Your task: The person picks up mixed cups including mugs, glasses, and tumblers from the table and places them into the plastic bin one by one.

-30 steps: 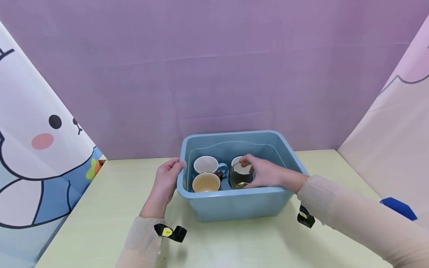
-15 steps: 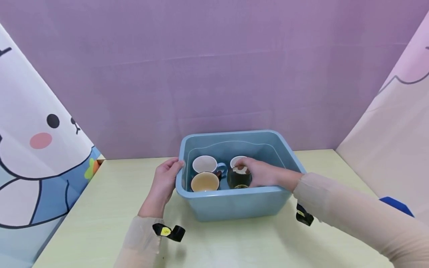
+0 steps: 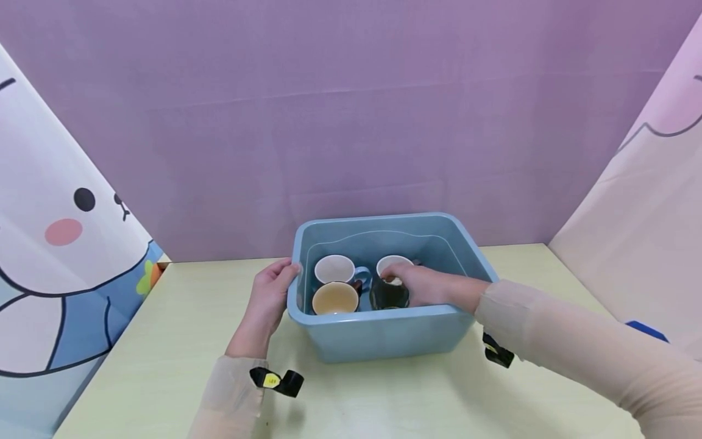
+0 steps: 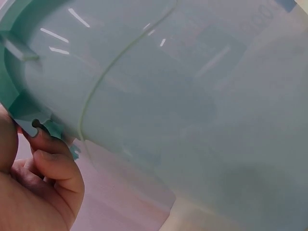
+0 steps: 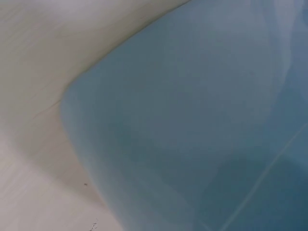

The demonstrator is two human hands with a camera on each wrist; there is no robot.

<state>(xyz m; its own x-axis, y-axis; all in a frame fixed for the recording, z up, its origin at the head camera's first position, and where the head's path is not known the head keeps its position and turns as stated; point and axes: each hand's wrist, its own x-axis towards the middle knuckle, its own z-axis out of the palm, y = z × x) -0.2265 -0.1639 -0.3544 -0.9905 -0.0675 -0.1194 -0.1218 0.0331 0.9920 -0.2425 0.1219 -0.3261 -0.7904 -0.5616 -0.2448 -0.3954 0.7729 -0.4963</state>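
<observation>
A light blue plastic basin [image 3: 384, 334] stands on the table with several cups inside. My left hand [image 3: 269, 291] grips its left rim, thumb on top; in the left wrist view the fingers [image 4: 55, 166] curl under the rim. My right hand [image 3: 425, 283] reaches over the front right into the basin and holds a dark cup [image 3: 388, 296] by its upper edge, low in the basin. Just behind that cup is a white-lined cup [image 3: 388, 262], partly covered by the fingers. To the left sit a blue-handled mug [image 3: 334, 268] and a cream-lined cup [image 3: 336, 299]. The thumb of the right hand is hidden.
The pale table [image 3: 356, 396] runs up to a purple backdrop [image 3: 351, 122]. Printed cloth panels [image 3: 38, 183] stand at both sides. A blue object [image 3: 647, 330] shows at the far right. The right wrist view holds only the basin's outer wall [image 5: 168, 120] and tabletop.
My right hand has lowered the dark cup deeper into the basin, and it now stands more upright. More of the white-lined cup behind shows. The left hand stays on the rim.
</observation>
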